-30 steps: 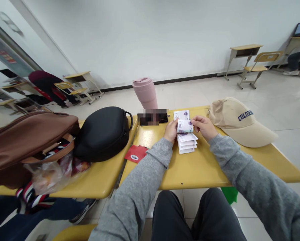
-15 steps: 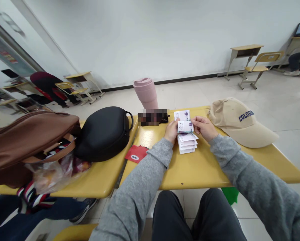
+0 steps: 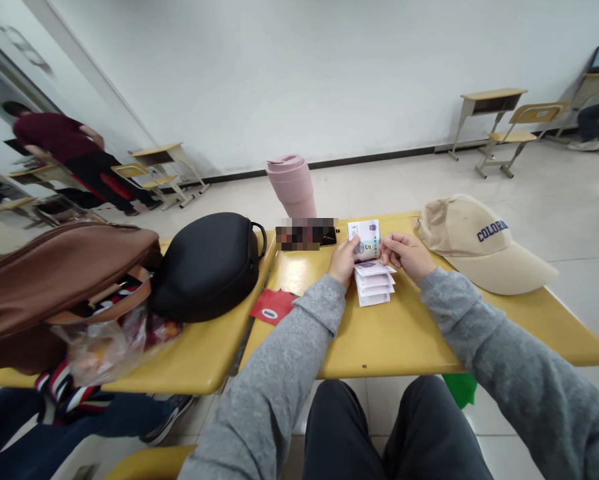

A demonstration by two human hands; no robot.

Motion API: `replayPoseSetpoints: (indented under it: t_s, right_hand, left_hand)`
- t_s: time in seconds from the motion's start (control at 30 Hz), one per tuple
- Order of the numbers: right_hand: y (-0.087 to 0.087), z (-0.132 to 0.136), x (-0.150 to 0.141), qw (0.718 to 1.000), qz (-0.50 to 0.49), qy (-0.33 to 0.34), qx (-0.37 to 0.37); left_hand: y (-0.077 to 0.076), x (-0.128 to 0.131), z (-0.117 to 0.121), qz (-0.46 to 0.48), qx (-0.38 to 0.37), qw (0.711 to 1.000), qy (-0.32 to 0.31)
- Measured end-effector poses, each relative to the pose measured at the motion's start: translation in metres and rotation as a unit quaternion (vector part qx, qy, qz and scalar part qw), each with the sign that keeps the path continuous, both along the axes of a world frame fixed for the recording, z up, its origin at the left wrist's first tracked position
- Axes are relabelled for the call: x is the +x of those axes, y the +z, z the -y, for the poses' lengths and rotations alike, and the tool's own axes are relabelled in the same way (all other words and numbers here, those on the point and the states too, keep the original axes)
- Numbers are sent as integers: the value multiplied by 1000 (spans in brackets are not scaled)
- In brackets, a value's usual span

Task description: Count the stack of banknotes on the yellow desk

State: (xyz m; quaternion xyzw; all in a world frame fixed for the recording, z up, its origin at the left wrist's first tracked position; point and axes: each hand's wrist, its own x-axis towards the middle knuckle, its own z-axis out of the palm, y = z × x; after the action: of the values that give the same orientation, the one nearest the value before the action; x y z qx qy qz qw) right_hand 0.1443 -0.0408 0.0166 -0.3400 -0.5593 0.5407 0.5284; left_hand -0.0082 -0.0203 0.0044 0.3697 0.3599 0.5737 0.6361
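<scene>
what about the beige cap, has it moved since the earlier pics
No, the beige cap sits in the same spot on the yellow desk's right side.

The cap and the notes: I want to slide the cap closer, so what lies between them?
In the head view, the right hand and its grey cuff are between the notes and the cap, above the yellow desk.

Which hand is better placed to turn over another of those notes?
Probably the right hand: its fingertips are bunched right beside the free right edge of the notes. The left hand is gripping their left side, so it seems better suited to steadying them.
</scene>
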Motion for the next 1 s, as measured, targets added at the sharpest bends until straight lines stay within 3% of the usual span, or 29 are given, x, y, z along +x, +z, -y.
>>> replayPoseSetpoints:
  t_s: [0.37,0.73,1.0]
  right_hand:
    - [-6,-6,3,990,47,-129,-30]
    - [-7,-6,2,992,38,-118,-13]
    - [-3,-4,1,995,21,-98,-15]
  left_hand:
    - [3,1,4,-8,-16,1000,-7]
    - [-3,0,0,-27,6,999,-19]
    - [-11,-1,-10,-4,7,1000,12]
